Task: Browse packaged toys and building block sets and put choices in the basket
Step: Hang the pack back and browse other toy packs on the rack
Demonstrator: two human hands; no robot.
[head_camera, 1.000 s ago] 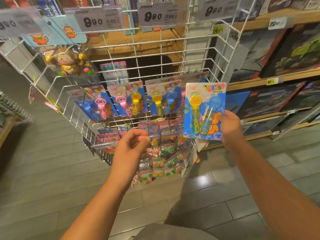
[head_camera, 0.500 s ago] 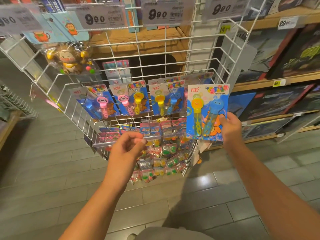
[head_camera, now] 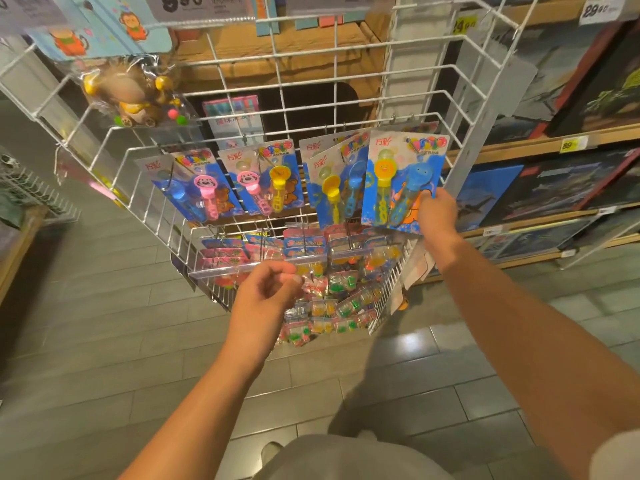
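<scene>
The right hand [head_camera: 437, 211] has carried the blue carded bubble-wand pack [head_camera: 403, 180], pinched, nearer the white wire rack [head_camera: 346, 95], seemingly rehanging it; the left hand [head_camera: 266, 292] hovers loosely curled, empty.

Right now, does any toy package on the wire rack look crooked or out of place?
Yes. The bubble wand card that the right hand pinches at its lower right corner is tilted and sits in front of the hanging row. Another bubble card just left of it also hangs askew. Nothing looks spilled or damaged.
</scene>
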